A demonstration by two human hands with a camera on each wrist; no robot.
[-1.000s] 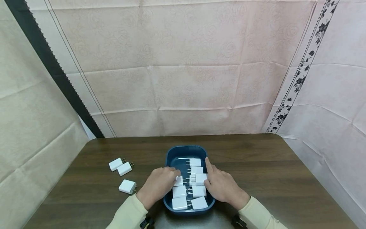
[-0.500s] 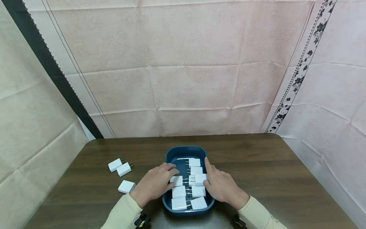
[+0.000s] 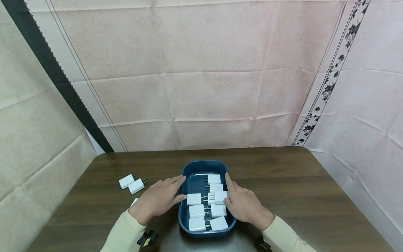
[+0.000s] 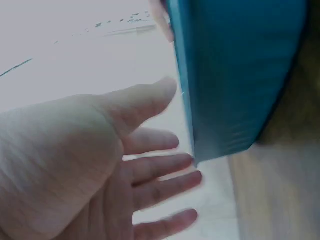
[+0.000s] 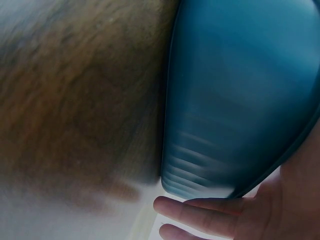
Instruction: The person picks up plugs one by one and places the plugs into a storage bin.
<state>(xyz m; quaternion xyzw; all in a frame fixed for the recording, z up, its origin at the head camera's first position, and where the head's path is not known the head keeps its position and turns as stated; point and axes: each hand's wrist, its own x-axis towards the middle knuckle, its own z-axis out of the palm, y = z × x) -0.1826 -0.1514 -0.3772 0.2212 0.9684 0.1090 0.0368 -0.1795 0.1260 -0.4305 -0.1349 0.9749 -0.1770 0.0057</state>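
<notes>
A dark blue bin (image 3: 201, 164) holds several white plug chargers (image 3: 196, 211) in two columns, their prongs facing inward. One white charger (image 3: 221, 197) lies at the right wall. My right hand (image 3: 247, 204) holds the bin's right rim, index finger along it and thumb at the inner edge by that charger. Its fingers hang down the outer wall in the right wrist view. My left hand (image 3: 160, 196) hovers just left of the bin, fingers spread and holding nothing; the left wrist view shows the thumb near the bin wall (image 4: 235, 75).
On the brown wooden table (image 3: 283, 175), two white chargers (image 3: 136, 186) lie at the left, touching or nearly so. A third charger (image 3: 134, 201) is mostly covered by the left hand. Pale patterned cloth (image 3: 204, 87) hangs behind the table and on both sides.
My left hand has let go of a charger in the bin's left column and drawn back leftward past the rim, its fingers straightening. The right hand stays where it was.
</notes>
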